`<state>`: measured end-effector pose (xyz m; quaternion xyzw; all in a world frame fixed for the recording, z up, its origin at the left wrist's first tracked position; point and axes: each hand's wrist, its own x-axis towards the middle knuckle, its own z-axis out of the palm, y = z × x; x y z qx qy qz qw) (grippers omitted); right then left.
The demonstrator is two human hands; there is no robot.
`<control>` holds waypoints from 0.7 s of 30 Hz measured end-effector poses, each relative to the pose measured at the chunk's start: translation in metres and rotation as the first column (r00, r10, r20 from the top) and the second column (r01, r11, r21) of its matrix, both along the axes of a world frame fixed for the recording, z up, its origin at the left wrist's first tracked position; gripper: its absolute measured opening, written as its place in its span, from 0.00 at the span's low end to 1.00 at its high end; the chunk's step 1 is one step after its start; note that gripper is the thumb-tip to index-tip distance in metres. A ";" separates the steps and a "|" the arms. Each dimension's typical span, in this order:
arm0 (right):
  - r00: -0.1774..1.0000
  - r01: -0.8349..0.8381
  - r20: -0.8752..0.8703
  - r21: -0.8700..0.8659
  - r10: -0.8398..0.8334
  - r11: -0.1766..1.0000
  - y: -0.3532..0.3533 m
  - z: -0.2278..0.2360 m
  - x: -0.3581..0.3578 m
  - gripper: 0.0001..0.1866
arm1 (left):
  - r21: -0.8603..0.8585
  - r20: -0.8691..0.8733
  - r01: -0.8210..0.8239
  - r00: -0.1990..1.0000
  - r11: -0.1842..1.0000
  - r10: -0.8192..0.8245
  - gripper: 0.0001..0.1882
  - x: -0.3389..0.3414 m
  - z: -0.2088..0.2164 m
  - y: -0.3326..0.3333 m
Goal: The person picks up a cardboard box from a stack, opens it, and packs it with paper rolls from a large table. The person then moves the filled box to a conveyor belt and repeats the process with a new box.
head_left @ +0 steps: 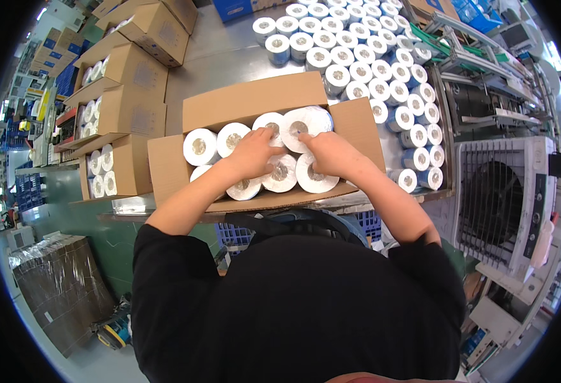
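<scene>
In front of me an open cardboard box (261, 96) holds two rows of white wrapped rolls with hollow cores. My left hand (255, 153) lies over the middle rolls, fingers spread, fingertips at the core of a far-row roll (268, 120). My right hand (331, 154) grips another white roll (307, 121) at the far right corner, with a fingertip at its core. That roll sits higher than its neighbours and overlaps the one beside it. Beneath my hands are near-row rolls (279, 173), partly hidden by my wrists.
Many blue-and-white rolls (379, 89) stand upright on the metal table (220, 60) at the far right. Open boxes (127, 105) of rolls line the left. A large fan unit (504, 198) stands right; wrapped flat cardboard (60, 287) is stacked lower left.
</scene>
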<state>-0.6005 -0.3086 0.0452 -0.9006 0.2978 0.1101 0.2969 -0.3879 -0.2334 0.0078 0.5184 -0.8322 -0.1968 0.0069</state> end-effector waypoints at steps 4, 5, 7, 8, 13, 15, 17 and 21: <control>0.978 0.123 0.144 0.204 -0.154 0.971 -0.011 -0.009 -0.022 0.33 | 0.243 -0.377 -0.201 0.882 0.949 0.283 0.21 0.046 0.024 0.011; 0.965 0.146 0.170 0.296 -0.202 0.944 -0.013 -0.016 -0.033 0.33 | 0.248 -0.428 -0.322 0.810 0.914 0.401 0.20 0.062 0.028 0.017; 0.930 0.263 0.165 0.331 -0.330 0.906 -0.012 -0.044 -0.050 0.35 | 0.069 -0.429 -0.576 0.720 0.815 0.545 0.21 0.097 0.018 0.036; 0.929 0.272 0.174 0.281 -0.327 0.921 -0.005 -0.048 -0.048 0.36 | -0.120 -0.299 -0.675 0.724 0.728 0.622 0.25 0.113 0.015 0.049; 0.931 0.357 0.145 -0.165 -0.335 0.920 0.021 0.000 -0.033 0.31 | -0.324 0.077 -0.889 0.316 0.324 0.946 0.39 0.158 0.017 0.125; 0.846 0.533 0.208 -0.295 -0.492 0.793 0.003 0.007 -0.044 0.33 | -0.120 0.077 -0.980 0.148 0.157 0.986 0.42 0.160 0.025 0.151; 0.757 0.652 0.327 -0.441 -0.566 0.617 -0.025 -0.027 -0.079 0.40 | 0.115 -0.005 -0.972 0.206 0.206 0.978 0.38 0.165 0.023 0.162; 0.665 0.648 0.148 0.373 -0.732 0.664 -0.045 -0.028 -0.066 0.22 | 0.031 -0.111 -0.800 0.593 0.599 0.797 0.23 0.093 0.053 0.155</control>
